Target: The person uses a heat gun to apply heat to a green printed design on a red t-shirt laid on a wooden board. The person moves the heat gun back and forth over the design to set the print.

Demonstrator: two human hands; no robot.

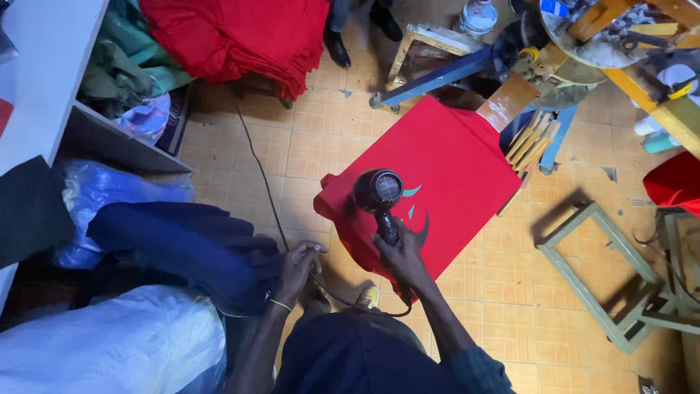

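At the centre of the frame the person's right hand (403, 257) is wrapped tight around the handle of a dark hair dryer (379, 195), its round grilled back turned up toward the camera and its nozzle aimed down at a red T-shirt (452, 171). The shirt lies stretched flat over a platen on the arm of a screen-printing press (467, 66), which runs off toward the upper right. Just right of the dryer, a print in pale and dark curved shapes (417, 211) shows on the red cloth, partly hidden by the dryer and the hand.

The left hand (295, 268), lower left of centre, has its fingers curled loosely, resting on dark blue cloth (182, 241) where the dryer's black cord (262, 182) passes; whether it actually pinches the cord cannot be told.

As far as the view shows, the print is already on the shirt and drying is under way; the shirt is still on the platen, so lifting it off remains. A heap of red garments (240, 36) sits at the top left. A green wooden frame (612, 277) lies on the tiled floor (313, 138) at right.
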